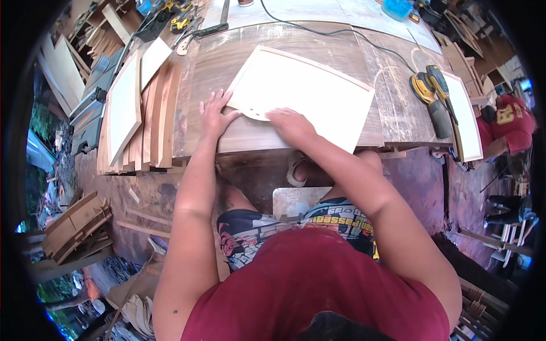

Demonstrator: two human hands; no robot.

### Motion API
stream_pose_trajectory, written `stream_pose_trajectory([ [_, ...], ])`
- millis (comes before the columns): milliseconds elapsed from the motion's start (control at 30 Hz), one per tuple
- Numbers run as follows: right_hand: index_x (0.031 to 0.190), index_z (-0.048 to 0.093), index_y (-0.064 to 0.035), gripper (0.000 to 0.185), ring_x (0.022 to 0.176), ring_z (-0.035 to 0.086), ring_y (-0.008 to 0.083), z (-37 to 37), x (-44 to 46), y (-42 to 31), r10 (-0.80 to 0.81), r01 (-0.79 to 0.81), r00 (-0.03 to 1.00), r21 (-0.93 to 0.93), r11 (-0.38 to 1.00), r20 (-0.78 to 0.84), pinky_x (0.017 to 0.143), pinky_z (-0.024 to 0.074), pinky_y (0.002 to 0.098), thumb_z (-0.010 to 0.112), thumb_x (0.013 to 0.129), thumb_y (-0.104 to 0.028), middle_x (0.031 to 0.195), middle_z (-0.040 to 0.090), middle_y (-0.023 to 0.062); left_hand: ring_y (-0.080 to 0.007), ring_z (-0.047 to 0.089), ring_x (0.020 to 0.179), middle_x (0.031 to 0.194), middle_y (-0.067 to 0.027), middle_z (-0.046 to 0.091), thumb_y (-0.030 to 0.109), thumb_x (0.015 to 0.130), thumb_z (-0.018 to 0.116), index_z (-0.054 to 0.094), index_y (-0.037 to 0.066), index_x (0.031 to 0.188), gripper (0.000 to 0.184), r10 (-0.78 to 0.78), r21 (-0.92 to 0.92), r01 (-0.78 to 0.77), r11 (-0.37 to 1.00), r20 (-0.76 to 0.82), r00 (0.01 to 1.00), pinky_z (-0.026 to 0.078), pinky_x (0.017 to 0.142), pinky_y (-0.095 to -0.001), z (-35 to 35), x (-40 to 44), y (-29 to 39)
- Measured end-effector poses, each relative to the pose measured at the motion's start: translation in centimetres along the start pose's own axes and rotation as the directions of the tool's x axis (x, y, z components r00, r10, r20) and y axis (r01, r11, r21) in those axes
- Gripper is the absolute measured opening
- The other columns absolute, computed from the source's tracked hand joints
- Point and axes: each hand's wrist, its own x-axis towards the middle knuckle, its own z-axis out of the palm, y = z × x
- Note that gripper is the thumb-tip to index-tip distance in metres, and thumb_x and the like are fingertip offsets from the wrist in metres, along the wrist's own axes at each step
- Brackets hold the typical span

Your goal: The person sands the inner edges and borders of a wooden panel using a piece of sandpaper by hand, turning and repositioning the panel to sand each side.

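A white panel (307,85) with thin wooden edging lies at an angle on the wooden worktable, its lower right corner at the table's front edge. My left hand (215,113) rests with spread fingers at the panel's left corner, the thumb against the edging. At the panel's near edge, my right hand (291,124) has its fingers curled over a pale, rounded piece with small dark holes, which looks like a sanding disc (254,114). The palm hides part of this disc.
A yellow orbital sander (422,88) with a cord stands at the right, beside another white panel (463,122). Framed panels and boards (126,108) lean at the left. A hammer (220,25) and yellow power tools (181,21) lie farther back. Another person (515,122) is at far right.
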Motion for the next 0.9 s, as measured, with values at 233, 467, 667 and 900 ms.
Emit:
stream_pose_trajectory([
  [233,0.127,0.062,-0.0088,0.036,0.128,0.056,0.0305,-1.6,-2.8,1.4,0.000,0.000,0.999,0.015,1.000,0.032,0.112,0.0410,0.0404,0.047,0.095,-0.012,0.134,0.062,0.0142,-0.0267,0.041,0.143,0.146,-0.0068,0.055,0.044,0.073,0.083,0.065,0.033,0.132,0.063,0.080,0.024,-0.081,0.996,0.028,0.996,0.020,0.120,-0.0540,0.0,0.3,-0.2],
  [467,0.126,0.063,-0.0082,0.036,0.123,0.059,0.0316,-7.7,-13.1,4.3,-0.025,0.025,1.000,-0.018,1.000,-0.013,0.108,0.0449,0.0425,0.054,0.091,-0.006,0.129,0.065,0.0141,-0.0259,0.041,0.143,0.146,-0.0052,0.055,0.042,0.072,0.084,0.067,0.028,0.130,0.061,0.031,-0.010,-0.030,0.999,0.032,0.999,0.020,0.121,-0.0527,-0.1,0.0,0.1],
  [667,0.124,0.063,-0.0076,0.033,0.120,0.060,0.0314,-4.9,-10.4,3.4,-0.036,0.031,0.993,-0.049,0.998,-0.108,0.106,0.0466,0.0415,0.055,0.092,-0.010,0.126,0.066,0.0141,-0.0252,0.040,0.145,0.148,-0.0046,0.054,0.040,0.073,0.085,0.066,0.028,0.131,0.062,0.024,-0.001,-0.024,1.000,0.049,0.998,0.018,0.122,-0.0529,-0.1,0.2,0.2],
  [900,0.122,0.065,-0.0093,0.032,0.118,0.062,0.0314,-7.8,-16.2,5.1,0.032,-0.034,0.992,-0.016,0.999,-0.122,0.104,0.0474,0.0428,0.055,0.091,-0.009,0.124,0.067,0.0135,-0.0264,0.040,0.144,0.148,-0.0049,0.054,0.037,0.074,0.085,0.066,0.028,0.132,0.062,0.020,-0.015,-0.020,1.000,0.043,0.999,0.017,0.122,-0.0535,0.0,0.0,0.1],
])
